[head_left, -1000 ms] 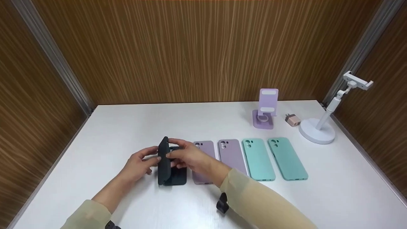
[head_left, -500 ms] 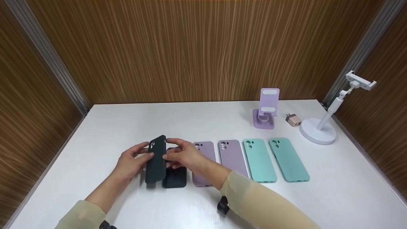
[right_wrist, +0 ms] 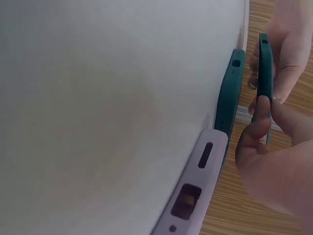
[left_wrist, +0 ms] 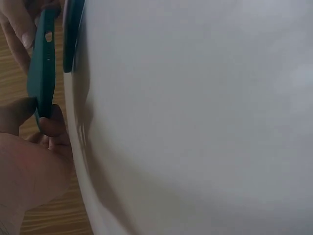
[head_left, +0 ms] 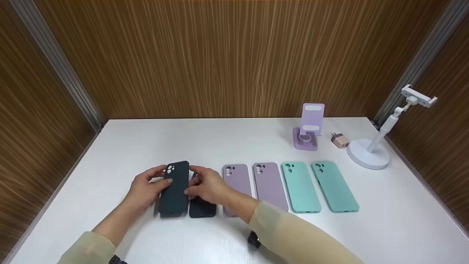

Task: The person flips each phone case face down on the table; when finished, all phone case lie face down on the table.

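Observation:
A dark green phone case [head_left: 176, 196] is held with its back facing up and its camera holes at the far end. My left hand [head_left: 143, 190] pinches its left edge, thumb on the back. Opposite, my right hand [head_left: 211, 186] pinches the right edge. In the left wrist view the held case [left_wrist: 43, 73] shows its port end and hangs a little off the table. A second dark green case [head_left: 202, 209] lies flat under my right hand, which hides its upper part; the right wrist view shows this lying case [right_wrist: 230, 93] apart from the held one.
Two purple cases [head_left: 269, 187] and two mint green cases [head_left: 301, 189] lie in a row to the right. Behind them stand a purple phone stand [head_left: 312, 119], a pink charger plug [head_left: 340, 140] and a white phone holder [head_left: 368, 156]. Wood-grain panels [head_left: 234, 62] enclose the white table [head_left: 154, 141].
The held case was standing nearly on edge over the lying dark case. Both hands have shifted it left and tilted it over, so its back now faces up beside that case.

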Available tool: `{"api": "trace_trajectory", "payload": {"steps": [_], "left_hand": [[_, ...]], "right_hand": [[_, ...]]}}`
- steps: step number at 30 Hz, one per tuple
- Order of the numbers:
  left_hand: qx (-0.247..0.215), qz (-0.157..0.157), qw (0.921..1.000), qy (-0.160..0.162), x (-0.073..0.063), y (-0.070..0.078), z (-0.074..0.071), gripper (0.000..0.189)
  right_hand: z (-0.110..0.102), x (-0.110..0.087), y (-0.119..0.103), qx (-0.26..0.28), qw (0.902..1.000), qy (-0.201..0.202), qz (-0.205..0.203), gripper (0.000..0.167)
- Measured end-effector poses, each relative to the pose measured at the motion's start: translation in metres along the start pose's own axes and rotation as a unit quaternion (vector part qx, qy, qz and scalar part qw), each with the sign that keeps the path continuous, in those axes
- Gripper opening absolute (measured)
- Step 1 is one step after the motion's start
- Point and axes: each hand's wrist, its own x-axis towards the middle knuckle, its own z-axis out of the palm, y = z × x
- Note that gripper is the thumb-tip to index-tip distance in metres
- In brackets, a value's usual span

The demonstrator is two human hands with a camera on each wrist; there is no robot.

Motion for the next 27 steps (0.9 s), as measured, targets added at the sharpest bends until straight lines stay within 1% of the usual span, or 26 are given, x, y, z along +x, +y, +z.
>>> {"api": "trace_trajectory", "payload": {"steps": [5,9,15,22,27], "left_hand": [[0.017,0.001,0.9998,-0.003,0.000,-0.003,-0.002,0.061],[0.029,-0.001,0.9996,-0.001,-0.001,-0.007,-0.002,0.060],[0.036,-0.007,0.9993,-0.002,-0.004,-0.012,-0.001,0.063],[0.052,0.004,0.9986,0.008,-0.005,-0.014,0.001,0.064],[0.068,-0.001,0.9977,0.005,-0.005,-0.014,0.001,0.065]], "right_hand": [[0.001,0.001,-0.001,-0.084,0.9962,-0.013,-0.018,0.082],[0.003,0.003,0.000,-0.125,0.9917,-0.017,-0.026,0.081],[0.008,0.005,0.003,-0.156,0.9873,-0.018,-0.026,0.080],[0.009,0.006,0.004,-0.191,0.9815,-0.010,-0.016,0.082],[0.010,0.006,0.004,-0.225,0.9742,-0.005,-0.019,0.083]]}}
